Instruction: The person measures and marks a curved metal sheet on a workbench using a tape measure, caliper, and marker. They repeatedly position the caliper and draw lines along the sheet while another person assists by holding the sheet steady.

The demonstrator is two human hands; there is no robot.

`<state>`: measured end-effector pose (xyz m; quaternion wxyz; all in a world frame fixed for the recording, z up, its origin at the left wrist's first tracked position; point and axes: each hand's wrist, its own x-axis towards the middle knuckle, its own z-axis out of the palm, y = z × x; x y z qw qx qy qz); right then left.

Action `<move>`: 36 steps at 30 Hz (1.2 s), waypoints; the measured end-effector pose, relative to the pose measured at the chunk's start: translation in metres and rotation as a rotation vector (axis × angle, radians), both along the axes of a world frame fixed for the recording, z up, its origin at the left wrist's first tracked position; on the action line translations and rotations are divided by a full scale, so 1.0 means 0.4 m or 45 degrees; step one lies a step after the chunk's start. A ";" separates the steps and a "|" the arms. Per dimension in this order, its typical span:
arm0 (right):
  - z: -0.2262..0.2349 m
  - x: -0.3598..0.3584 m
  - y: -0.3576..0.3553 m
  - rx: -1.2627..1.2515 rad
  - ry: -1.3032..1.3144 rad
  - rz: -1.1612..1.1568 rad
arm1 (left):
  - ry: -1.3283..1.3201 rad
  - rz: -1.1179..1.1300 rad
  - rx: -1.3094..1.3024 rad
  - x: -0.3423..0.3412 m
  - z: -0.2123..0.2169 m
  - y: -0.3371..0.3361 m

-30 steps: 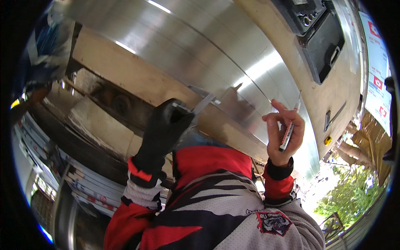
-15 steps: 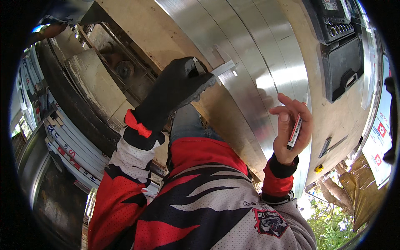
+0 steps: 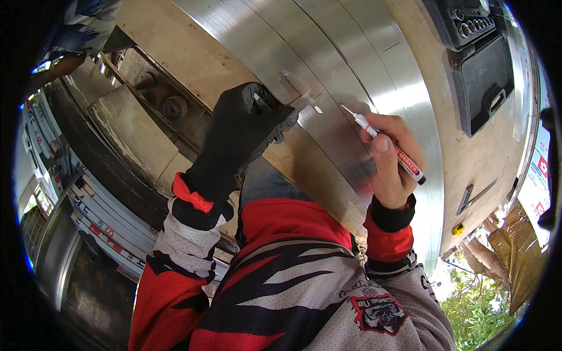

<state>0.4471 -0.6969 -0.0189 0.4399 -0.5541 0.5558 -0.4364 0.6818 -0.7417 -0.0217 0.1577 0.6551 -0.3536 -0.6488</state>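
Note:
My left hand (image 3: 243, 128), in a black glove, is closed on a slim metal measuring tool (image 3: 304, 100) that looks like a caliper. Its jaw end reaches over the near edge of the shiny metal strips (image 3: 328, 70); glare and reflection blur its outline. In my bare right hand (image 3: 389, 158) is a white and red paint marker (image 3: 401, 153), gripped between thumb and fingers. The marker's thin tip points up and left, close above the strips, and its black end sticks out behind the hand. I cannot tell whether the tip touches the metal.
The strips lie side by side on a wooden board (image 3: 468, 169). An open black socket case (image 3: 486, 76) sits at the far right, with a dark square (image 3: 468, 199) and a small yellow item (image 3: 458, 230) nearer. Machinery (image 3: 158, 99) stands left. Another person's arm (image 3: 58, 71) shows upper left.
My right hand has moved up and left over the strips, turning the marker so its uncovered tip points at the metal. My left hand has shifted slightly left with the measuring tool.

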 end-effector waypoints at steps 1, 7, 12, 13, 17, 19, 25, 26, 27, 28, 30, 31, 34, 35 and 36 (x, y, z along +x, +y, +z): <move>0.001 0.000 -0.010 0.017 0.020 0.018 | 0.009 0.002 0.005 0.001 0.000 -0.002; 0.013 0.024 -0.043 0.160 0.049 -0.048 | 0.037 -0.002 0.028 0.001 -0.003 -0.006; -0.004 0.048 -0.042 0.146 0.030 -0.128 | 0.019 -0.017 0.014 0.005 -0.016 0.002; -0.007 0.047 -0.040 0.186 0.053 -0.127 | 0.030 -0.017 -0.003 0.005 -0.022 0.006; -0.006 0.035 -0.030 0.187 0.051 -0.108 | -0.047 -0.216 -0.181 0.004 -0.049 0.020; -0.006 0.038 -0.032 0.143 -0.049 -0.125 | -0.047 -0.203 -0.207 0.031 -0.036 0.013; -0.026 0.015 -0.016 0.257 -0.277 -0.239 | -0.071 0.087 -0.034 0.192 0.030 -0.083; -0.029 0.016 -0.013 0.259 -0.293 -0.249 | -0.061 0.177 -0.058 0.217 0.031 -0.112; -0.033 0.007 -0.011 0.281 -0.251 -0.247 | -0.072 0.161 -0.056 0.229 0.029 -0.148; -0.040 0.006 -0.012 0.223 -0.251 -0.220 | -0.082 0.138 -0.056 0.237 0.022 -0.182; -0.046 0.004 -0.015 0.112 -0.241 -0.159 | -0.110 0.117 -0.045 0.240 0.018 -0.225; -0.042 0.007 -0.014 0.171 -0.236 -0.202 | -0.130 0.119 -0.038 0.240 0.017 -0.240; -0.031 0.018 -0.020 0.101 -0.269 -0.195 | -0.173 0.048 -0.008 0.237 0.018 -0.269; -0.023 0.025 -0.019 0.115 -0.241 -0.216 | -0.174 0.031 -0.002 0.238 0.019 -0.277; -0.017 0.032 -0.021 0.108 -0.243 -0.211 | -0.170 0.014 -0.012 0.240 0.020 -0.283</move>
